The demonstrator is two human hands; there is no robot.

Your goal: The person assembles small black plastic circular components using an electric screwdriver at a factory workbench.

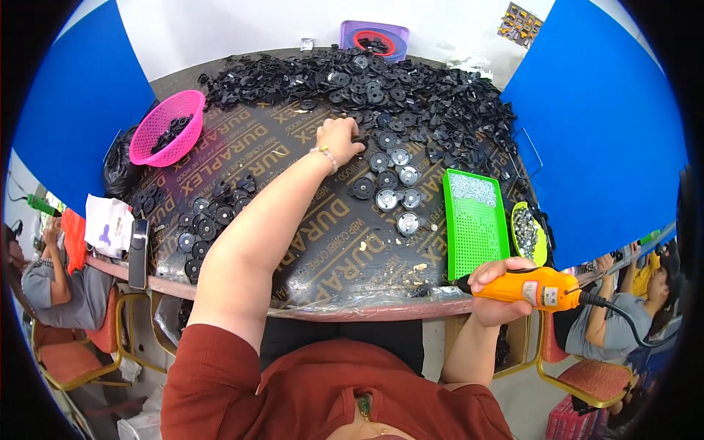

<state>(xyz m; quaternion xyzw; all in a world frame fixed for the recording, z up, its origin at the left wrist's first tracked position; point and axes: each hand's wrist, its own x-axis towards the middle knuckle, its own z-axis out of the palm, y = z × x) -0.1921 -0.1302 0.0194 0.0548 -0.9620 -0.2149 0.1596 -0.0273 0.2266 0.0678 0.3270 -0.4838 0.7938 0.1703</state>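
Landmark: green rectangular plastic tray (pixel 475 238). I grasp orange plastic-bodied corded power tool (pixel 539 288) in right hand (pixel 499 290), at tray's near end; tip points left, presumably giving access to silver-faced round discs (pixel 409 224) left of tray. Left hand (pixel 339 141), left of tray, past its far end: fingers curled at black plastic piece (pixel 359 138); cannot tell if gripped. Small silvery metal pieces (pixel 471 189) gathered at tray's far end, probably for easy pickup.

A bright-green rectangular plastic tray (pixel 477 253) holds small silvery pieces (pixel 473 189) toward its far end. Near its close edge, the right hand (pixel 494 311) grips an orange corded handheld power tool (pixel 518 282). Left of the tray lie round black-and-silver parts (pixel 387 199); farther left, the left hand (pixel 339 139) curls low over the dark tabletop (pixel 323 282). Beyond the tray spread heaped black plastic parts (pixel 458 106).
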